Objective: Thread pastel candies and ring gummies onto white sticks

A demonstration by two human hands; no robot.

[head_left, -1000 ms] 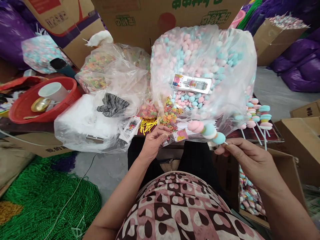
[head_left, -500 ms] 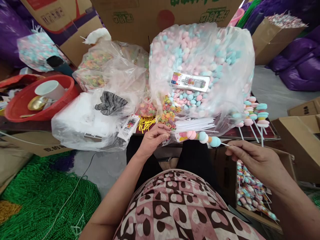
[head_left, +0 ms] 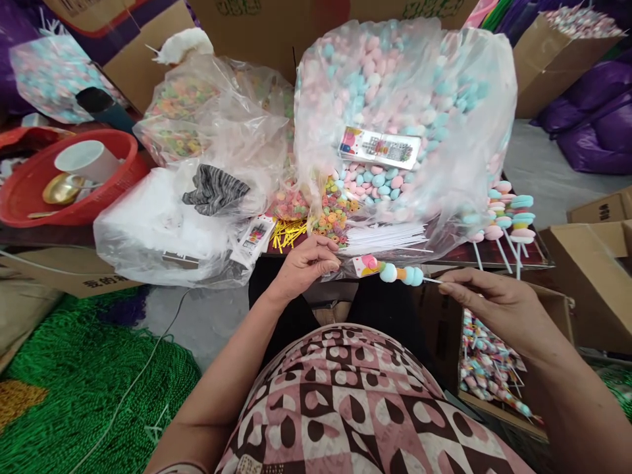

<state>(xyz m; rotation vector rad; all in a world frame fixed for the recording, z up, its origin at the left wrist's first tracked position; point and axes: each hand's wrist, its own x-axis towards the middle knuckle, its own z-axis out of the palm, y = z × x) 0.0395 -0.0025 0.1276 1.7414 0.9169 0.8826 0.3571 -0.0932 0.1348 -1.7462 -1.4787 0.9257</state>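
Note:
A candy skewer (head_left: 395,274) of pink, blue and white soft sweets with gummy rings between them lies nearly level in front of my body. My right hand (head_left: 494,299) is closed in a pinch on its white stick. My left hand (head_left: 309,264) has thumb and fingers pressed together at the end of a clear plastic sleeve (head_left: 348,268), which is hard to make out. A printed pink, white and yellow patch (head_left: 365,264) shows at the skewer's left end. Just beyond lie white sticks (head_left: 388,238), gummy rings (head_left: 330,220) and yellow twist ties (head_left: 288,235).
Behind is a large bag of pink and blue sweets (head_left: 405,85) with a card stack (head_left: 379,148) on it. Finished skewers (head_left: 511,210) lean at the table's right edge. A box of wrapped skewers (head_left: 488,368) stands below right; a red basin (head_left: 113,178) sits left.
The skewer has turned about its stick and shifted slightly left with my right hand. Both hands keep their pinch. The camera view has shifted a little.

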